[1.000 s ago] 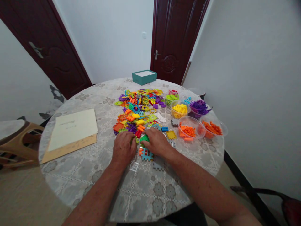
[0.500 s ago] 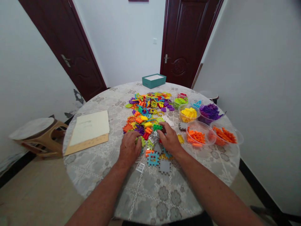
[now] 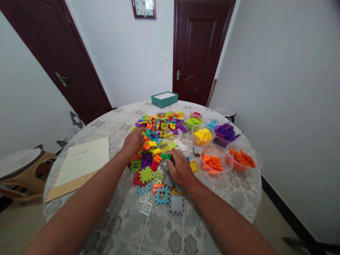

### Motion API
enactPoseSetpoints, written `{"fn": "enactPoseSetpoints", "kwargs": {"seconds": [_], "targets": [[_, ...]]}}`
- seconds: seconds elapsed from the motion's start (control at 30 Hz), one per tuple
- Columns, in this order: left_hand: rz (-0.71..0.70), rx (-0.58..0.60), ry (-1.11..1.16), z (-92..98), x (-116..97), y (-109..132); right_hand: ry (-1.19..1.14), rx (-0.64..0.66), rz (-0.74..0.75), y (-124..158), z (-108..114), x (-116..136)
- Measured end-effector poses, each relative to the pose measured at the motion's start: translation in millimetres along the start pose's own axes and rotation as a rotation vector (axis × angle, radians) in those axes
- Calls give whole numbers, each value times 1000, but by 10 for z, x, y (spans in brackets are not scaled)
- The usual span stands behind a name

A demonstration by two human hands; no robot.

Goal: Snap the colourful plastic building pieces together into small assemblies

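My right hand [image 3: 181,167] is low over the near part of the pile, fingers curled with the index fingertip against a green connector block [image 3: 166,156]. Stretched farther out, my left hand [image 3: 135,141] reaches the left edge of the heap, its fingertips by a teal-green piece [image 3: 148,131]; they are mostly hidden behind the hand. Around the hands lie yellow blocks [image 3: 156,151], a red block [image 3: 154,165], a lime square plate [image 3: 146,174], a light blue window-frame plate [image 3: 162,195] and a grey plate [image 3: 176,204].
On the right are clear bowls of orange pieces [image 3: 213,163], yellow pieces [image 3: 202,135], purple pieces [image 3: 225,132] and lime pieces [image 3: 194,122]. A green box [image 3: 164,100] stands at the table's far edge. Paper sheets [image 3: 85,159] lie at the left. White lattice pieces [image 3: 146,208] lie near me.
My left hand has moved forward and left, from the near plates to the pile's left edge, uncovering the lime plate. My right hand stays near the green block. The view has tilted up.
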State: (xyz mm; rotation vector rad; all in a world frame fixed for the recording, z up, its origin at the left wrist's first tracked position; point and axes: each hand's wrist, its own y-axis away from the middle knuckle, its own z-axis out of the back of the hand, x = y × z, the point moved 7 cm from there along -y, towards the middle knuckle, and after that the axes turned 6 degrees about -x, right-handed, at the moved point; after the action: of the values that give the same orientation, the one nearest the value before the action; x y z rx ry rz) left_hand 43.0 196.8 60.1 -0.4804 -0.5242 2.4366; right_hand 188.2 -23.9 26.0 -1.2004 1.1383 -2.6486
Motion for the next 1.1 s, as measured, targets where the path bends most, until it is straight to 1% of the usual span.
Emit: {"fn": "enactPoseSetpoints", "kwargs": {"seconds": [0.1,0.17,0.27,0.37,0.47,0.53,0.6,0.67,0.73,0.8,0.83,0.87,0.93,0.97,1.0,1.03,1.1], "targets": [[-1,139,-77,-327,87,-228,-15,-12,3,-2,-10,-17],[-5,180,-100,-480,131,-317,-17,-14,4,-2,-26,-38],[-5,200,-119,-630,188,-394,-17,-12,20,2,-48,-48],[-4,212,-134,-719,228,-441,-40,-8,37,5,-56,-31],[-3,206,-135,-731,255,-474,-48,-6,30,5,-57,-25],[0,191,-131,-682,274,-480,-42,-3,18,8,-58,-32],[10,169,-121,-577,302,-465,-43,6,-3,13,-62,-49],[25,143,-107,-423,331,-412,-53,11,-43,20,-59,-77],[31,109,-95,-239,323,-300,-71,0,-113,25,-44,-122],[71,62,1,-59,264,-112,-121,-18,-214,33,-33,-185],[134,16,146,27,226,12,-162,-25,-269,38,-36,-218],[235,7,348,63,188,163,-217,-33,-320,43,-46,-247],[433,101,749,2,17,510,-364,-45,-410,55,-91,-293],[510,132,890,-28,-97,679,-446,-46,-451,63,-124,-309],[562,157,983,-50,-219,831,-521,-43,-489,71,-159,-322],[583,169,1031,-55,-339,954,-583,-36,-523,79,-192,-330],[606,205,1071,-58,-549,1131,-649,-21,-574,90,-233,-337]]}}
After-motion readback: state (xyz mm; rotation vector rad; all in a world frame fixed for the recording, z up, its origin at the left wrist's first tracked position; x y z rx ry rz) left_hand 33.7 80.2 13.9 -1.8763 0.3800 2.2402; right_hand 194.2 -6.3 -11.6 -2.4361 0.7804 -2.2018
